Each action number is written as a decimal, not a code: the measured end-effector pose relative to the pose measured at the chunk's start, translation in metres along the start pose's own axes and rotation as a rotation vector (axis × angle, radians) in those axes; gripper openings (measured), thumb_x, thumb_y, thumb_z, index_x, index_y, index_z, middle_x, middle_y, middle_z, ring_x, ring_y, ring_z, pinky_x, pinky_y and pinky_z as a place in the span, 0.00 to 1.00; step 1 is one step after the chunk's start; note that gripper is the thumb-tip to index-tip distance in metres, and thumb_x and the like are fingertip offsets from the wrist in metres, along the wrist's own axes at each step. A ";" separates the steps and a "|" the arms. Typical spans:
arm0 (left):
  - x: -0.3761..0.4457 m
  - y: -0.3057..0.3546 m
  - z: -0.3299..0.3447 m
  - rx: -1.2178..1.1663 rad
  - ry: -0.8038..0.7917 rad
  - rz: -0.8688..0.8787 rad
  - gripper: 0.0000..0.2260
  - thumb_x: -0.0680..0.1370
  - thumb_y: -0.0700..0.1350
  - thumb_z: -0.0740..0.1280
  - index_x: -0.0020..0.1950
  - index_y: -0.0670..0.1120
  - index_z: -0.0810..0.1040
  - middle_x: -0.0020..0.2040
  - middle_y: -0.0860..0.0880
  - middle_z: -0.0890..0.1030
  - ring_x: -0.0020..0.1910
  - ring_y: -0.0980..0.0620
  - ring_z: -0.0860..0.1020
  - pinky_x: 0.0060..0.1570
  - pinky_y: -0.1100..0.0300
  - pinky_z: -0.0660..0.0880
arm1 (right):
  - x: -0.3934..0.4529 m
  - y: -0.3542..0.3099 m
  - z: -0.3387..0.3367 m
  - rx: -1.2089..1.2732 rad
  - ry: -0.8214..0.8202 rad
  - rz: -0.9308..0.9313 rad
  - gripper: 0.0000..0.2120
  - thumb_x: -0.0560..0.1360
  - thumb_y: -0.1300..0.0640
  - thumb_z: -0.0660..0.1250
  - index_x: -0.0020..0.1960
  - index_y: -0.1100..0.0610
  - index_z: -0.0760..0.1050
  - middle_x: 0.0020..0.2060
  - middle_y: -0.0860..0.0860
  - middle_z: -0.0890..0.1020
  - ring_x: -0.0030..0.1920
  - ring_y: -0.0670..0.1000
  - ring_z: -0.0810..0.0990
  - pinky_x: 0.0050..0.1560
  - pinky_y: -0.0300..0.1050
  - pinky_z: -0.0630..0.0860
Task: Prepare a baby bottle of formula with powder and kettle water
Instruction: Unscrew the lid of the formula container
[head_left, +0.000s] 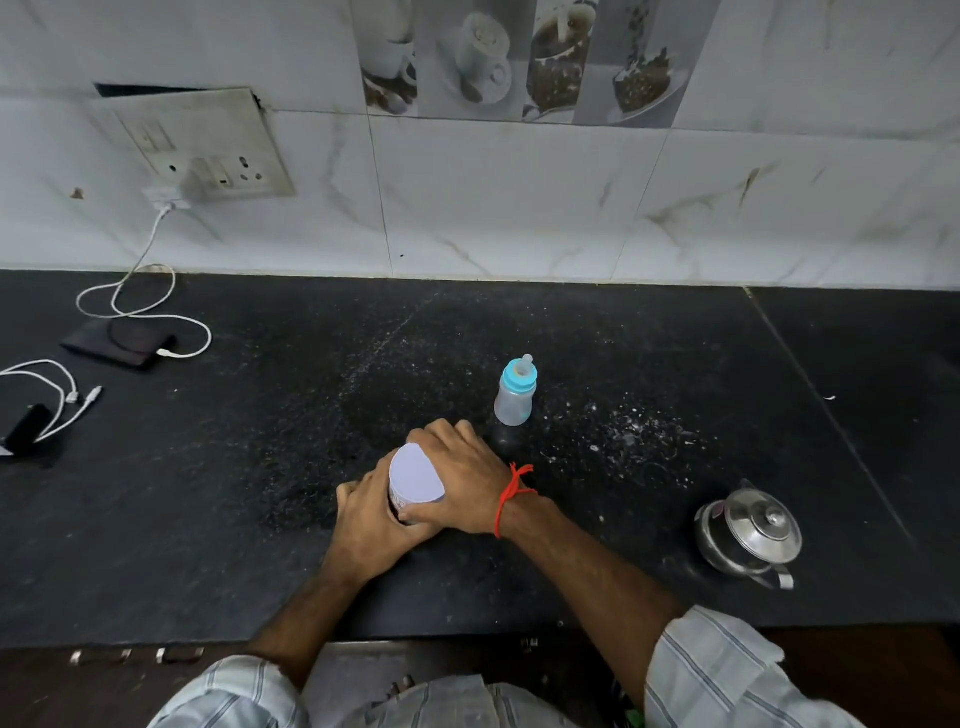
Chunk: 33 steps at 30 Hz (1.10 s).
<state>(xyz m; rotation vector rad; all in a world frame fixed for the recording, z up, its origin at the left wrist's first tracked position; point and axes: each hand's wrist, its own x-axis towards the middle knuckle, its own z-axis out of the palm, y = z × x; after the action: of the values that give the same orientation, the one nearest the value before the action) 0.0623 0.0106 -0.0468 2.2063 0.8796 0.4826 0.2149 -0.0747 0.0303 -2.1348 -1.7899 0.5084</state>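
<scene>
Two hands on one white-lidded formula tin (415, 480), low centre of the frame, standing on the black counter (260, 467). Left hand (371, 530) wrapped round the tin's near-left side, fingers (345, 493) curled against its wall. Right hand (462, 478) laid over the far-right edge of the lid, fingers curled down past the rim, thumb pressed to the tin's front just under the lid. Both forearms angled in from the bottom edge, meeting at the tin; red thread (511, 493) tied at the right wrist, striped sleeves (727, 670) pushed up.

One baby bottle (515, 392) upright just beyond the right hand, centre of the frame, blue collar and teat on, apart from the fingers. One steel kettle (748, 530) at lower right, lid on, well apart from the tin. White specks scattered on the counter between bottle and kettle.

At left: one dark wallet-like case (117, 343), white cables (130, 296), one running up to a charger in the wall socket (208, 150) at upper left, and one small dark device (26, 428) at the left edge.
</scene>
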 end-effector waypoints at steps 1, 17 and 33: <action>0.001 0.000 -0.001 -0.003 -0.007 0.005 0.44 0.61 0.71 0.73 0.72 0.54 0.69 0.61 0.59 0.80 0.60 0.57 0.77 0.63 0.51 0.63 | 0.001 0.002 -0.002 -0.005 -0.027 -0.030 0.37 0.68 0.39 0.75 0.71 0.52 0.66 0.64 0.50 0.71 0.58 0.55 0.68 0.62 0.56 0.71; 0.007 -0.004 0.000 -0.015 -0.062 0.028 0.40 0.59 0.70 0.76 0.67 0.58 0.71 0.61 0.63 0.78 0.61 0.60 0.75 0.64 0.51 0.64 | 0.009 -0.011 -0.041 -0.186 -0.269 0.020 0.35 0.72 0.38 0.70 0.74 0.44 0.61 0.68 0.54 0.67 0.64 0.61 0.71 0.55 0.54 0.70; 0.007 -0.008 0.006 -0.035 -0.057 0.041 0.34 0.63 0.67 0.75 0.66 0.57 0.72 0.57 0.64 0.80 0.57 0.61 0.77 0.62 0.46 0.67 | 0.010 -0.023 -0.039 -0.199 -0.257 -0.088 0.44 0.68 0.46 0.73 0.78 0.42 0.55 0.78 0.53 0.54 0.73 0.62 0.57 0.71 0.61 0.61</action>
<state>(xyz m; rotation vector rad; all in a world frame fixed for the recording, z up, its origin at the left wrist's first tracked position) 0.0664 0.0169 -0.0561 2.1985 0.7918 0.4489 0.2142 -0.0617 0.0745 -2.1888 -2.1450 0.6303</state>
